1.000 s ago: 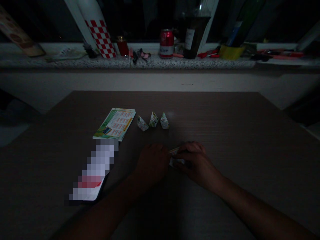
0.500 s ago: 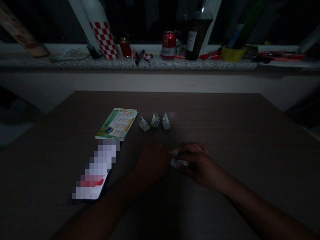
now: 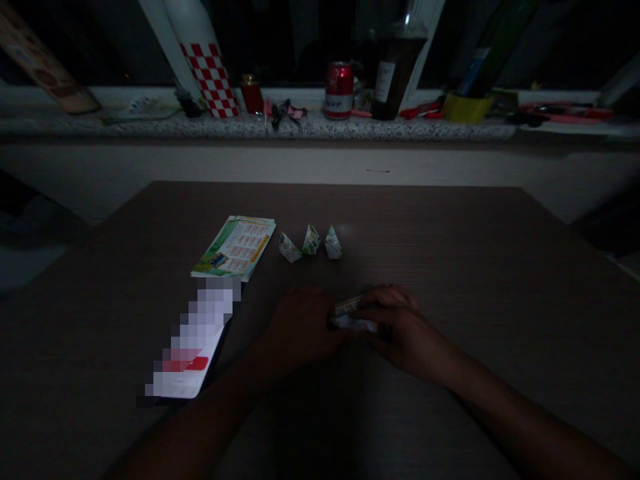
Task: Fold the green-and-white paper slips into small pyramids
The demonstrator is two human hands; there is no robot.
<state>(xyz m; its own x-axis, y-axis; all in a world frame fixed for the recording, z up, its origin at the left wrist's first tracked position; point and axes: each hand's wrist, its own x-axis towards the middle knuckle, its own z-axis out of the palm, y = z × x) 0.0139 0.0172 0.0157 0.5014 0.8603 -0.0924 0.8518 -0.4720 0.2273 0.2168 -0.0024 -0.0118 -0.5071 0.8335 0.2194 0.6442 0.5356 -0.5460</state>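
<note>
It looked like a room in a home: a brown wood-grain table [image 3: 450, 240] stood before a pale wall [image 3: 280, 161], below a white-framed window [image 3: 280, 40]. Its speckled grey stone sill [image 3: 320, 132] bore a red-and-silver drink can [image 3: 339, 90], a white bottle with red checks [image 3: 213, 77] and assorted small clutter [image 3: 284, 113].

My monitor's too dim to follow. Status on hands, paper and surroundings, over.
Right hand holding printed paper; left hand at its left end, grip unclear. Three folded papers beyond. Card stack, phone off left.
</note>
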